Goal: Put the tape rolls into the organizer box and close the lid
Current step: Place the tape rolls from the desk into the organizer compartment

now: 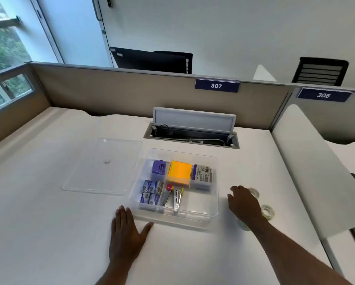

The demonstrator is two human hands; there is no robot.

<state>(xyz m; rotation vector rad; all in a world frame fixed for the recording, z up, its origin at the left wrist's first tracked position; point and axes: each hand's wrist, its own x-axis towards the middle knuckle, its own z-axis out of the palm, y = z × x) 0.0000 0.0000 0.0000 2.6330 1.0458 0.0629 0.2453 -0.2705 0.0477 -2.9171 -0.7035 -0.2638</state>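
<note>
A clear organizer box (213, 204) stands open on the white desk, holding sticky notes, staple boxes, staplers and a purple item; its front right compartment is bare. The clear lid (102, 163) lies flat to the box's left. Three clear tape rolls lie right of the box: one (254, 192) at my fingertips, one (267, 210) further right, one (243, 225) partly hidden under my wrist. My right hand (243, 202) hovers over them, fingers spread, holding nothing that I can see. My left hand (127, 229) rests flat on the desk at the box's front left corner.
An open cable hatch (193, 128) with its flap raised sits behind the box. A beige partition (131, 93) with the label 307 closes the desk's far side. A white divider panel (308, 171) runs along the right edge, close to the tape rolls.
</note>
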